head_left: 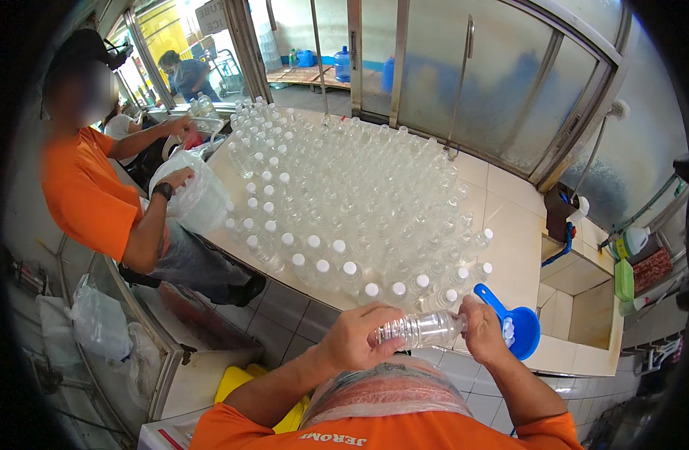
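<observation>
A clear plastic bottle (422, 330) lies sideways in front of my body, held by both hands. My left hand (359, 334) wraps round its base end. At the neck end, the fingers of my right hand (482, 328) are closed; whether a cap is under them is hidden. Just right of that hand, a blue dipper (529, 324) rests on the counter with white caps (508, 330) in it. Beyond my hands stand many filled clear bottles (359, 195). White caps top those along the left and near edges, while many in the middle look uncapped.
The bottles cover much of a tiled counter (502, 225). At the left, a person in an orange shirt (97, 195) handles a clear plastic bag (194, 195). A tiled basin (577, 315) is set into the counter's right end. Glass sliding doors (487, 82) stand behind.
</observation>
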Tool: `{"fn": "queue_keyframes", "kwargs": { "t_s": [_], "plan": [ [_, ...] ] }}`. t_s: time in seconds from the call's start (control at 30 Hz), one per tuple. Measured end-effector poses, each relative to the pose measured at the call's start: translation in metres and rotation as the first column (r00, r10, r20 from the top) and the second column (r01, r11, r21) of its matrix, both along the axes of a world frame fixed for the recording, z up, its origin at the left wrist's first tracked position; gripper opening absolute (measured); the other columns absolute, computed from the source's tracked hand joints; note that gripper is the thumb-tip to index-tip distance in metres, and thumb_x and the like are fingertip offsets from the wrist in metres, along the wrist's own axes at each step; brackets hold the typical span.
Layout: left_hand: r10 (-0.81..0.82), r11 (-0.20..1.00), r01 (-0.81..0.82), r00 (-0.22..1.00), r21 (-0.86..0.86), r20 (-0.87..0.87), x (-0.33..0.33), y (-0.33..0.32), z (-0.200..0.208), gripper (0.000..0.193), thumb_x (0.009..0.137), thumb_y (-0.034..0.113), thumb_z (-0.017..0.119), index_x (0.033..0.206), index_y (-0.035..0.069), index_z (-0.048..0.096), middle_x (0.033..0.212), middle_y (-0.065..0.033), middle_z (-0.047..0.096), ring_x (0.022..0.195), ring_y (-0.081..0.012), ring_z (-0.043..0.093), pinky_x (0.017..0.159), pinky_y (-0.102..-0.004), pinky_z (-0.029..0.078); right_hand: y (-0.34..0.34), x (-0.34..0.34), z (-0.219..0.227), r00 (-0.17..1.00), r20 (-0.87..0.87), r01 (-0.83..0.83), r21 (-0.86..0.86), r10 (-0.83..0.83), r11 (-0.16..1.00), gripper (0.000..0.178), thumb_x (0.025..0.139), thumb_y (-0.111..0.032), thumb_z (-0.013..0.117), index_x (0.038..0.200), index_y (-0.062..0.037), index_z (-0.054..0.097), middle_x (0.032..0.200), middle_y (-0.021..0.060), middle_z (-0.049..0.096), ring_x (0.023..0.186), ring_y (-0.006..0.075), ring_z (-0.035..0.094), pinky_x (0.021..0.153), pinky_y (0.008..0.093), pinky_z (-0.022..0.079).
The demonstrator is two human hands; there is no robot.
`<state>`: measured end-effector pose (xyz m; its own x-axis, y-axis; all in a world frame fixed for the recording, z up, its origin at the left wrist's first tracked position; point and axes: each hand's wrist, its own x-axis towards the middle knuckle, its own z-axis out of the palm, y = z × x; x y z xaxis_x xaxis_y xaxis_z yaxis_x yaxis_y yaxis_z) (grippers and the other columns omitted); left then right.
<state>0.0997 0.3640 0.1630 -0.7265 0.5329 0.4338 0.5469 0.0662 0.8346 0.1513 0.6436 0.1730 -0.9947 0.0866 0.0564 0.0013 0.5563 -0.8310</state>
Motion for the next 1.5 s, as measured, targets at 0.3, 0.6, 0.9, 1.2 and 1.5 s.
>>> {"fn": "queue_keyframes", "kwargs": {
  "t_s": [0.3, 0.6, 0.9, 1.2, 1.5],
  "plan": [
    [-0.088, 0.968, 0.018, 0.958, -0.25, -0.272, -0.03, 0.015, 0.046, 0.065, 0.086, 0.037, 0.084, 0.135, 0.0, 0.062, 0.131, -0.02, 0.066, 0.121, -0.0402, 0.063, 0.106, -0.0453, 0.048, 0.0, -0.022, 0.073, 0.956, -0.293, 0.05, 0.189, 0.008, 0.981, 0.039, 0.102, -0.018, 0.061, 0.068, 0.0007, 0.056, 0.062, 0.0158, 0.057, 0.056, 0.0355, 0.055, 0.054, 0.0453, 0.043],
    [0.168, 0.982, -0.17, 0.985, -0.086, -0.029, -0.055, 0.03, 0.027, 0.063, 0.086, 0.021, 0.085, 0.141, 0.005, 0.058, 0.13, -0.0172, 0.066, 0.115, -0.0362, 0.066, 0.094, -0.0437, 0.054, 0.006, -0.015, 0.082, 0.928, -0.371, 0.124, 0.252, -0.022, 0.96, 0.029, 0.09, -0.02, 0.08, 0.107, -0.0004, 0.068, 0.106, 0.0206, 0.071, 0.094, 0.0405, 0.069, 0.077, 0.0434, 0.057],
    [0.359, 0.905, -0.353, 0.933, -0.239, -0.018, -0.092, 0.001, 0.004, 0.061, 0.087, 0.015, 0.083, 0.141, 0.006, 0.057, 0.13, -0.0149, 0.065, 0.115, -0.0286, 0.066, 0.089, -0.0394, 0.057, 0.138, 0.047, -0.062, 0.914, 0.246, 0.118, 0.599, -0.322, 0.792, 0.038, 0.084, -0.016, 0.08, 0.116, 0.002, 0.068, 0.106, 0.0251, 0.074, 0.096, 0.0413, 0.072, 0.087, 0.0461, 0.056],
    [0.216, 0.701, -0.306, 0.952, -0.644, -0.217, -0.105, 0.013, -0.033, 0.055, 0.083, 0.026, 0.084, 0.13, 0.009, 0.061, 0.15, -0.0175, 0.049, 0.145, -0.0441, 0.041, 0.116, -0.0671, 0.033, 0.171, 0.049, -0.101, 0.873, 0.26, 0.254, 0.478, -0.412, 0.841, 0.033, 0.08, -0.015, 0.079, 0.106, 0.0033, 0.069, 0.103, 0.0267, 0.073, 0.094, 0.0463, 0.07, 0.085, 0.0517, 0.055],
    [0.195, 0.549, -0.29, 0.956, -0.783, -0.218, -0.114, 0.022, -0.053, 0.048, 0.089, 0.03, 0.079, 0.132, 0.014, 0.066, 0.163, -0.018, 0.035, 0.156, -0.05, 0.019, 0.114, -0.0833, 0.021, 0.208, 0.057, -0.186, 0.896, 0.261, 0.146, 0.593, -0.361, 0.792, 0.026, 0.091, -0.014, 0.067, 0.111, -0.0007, 0.076, 0.122, 0.0324, 0.069, 0.124, 0.0531, 0.059, 0.113, 0.0511, 0.046]
  ]
}}
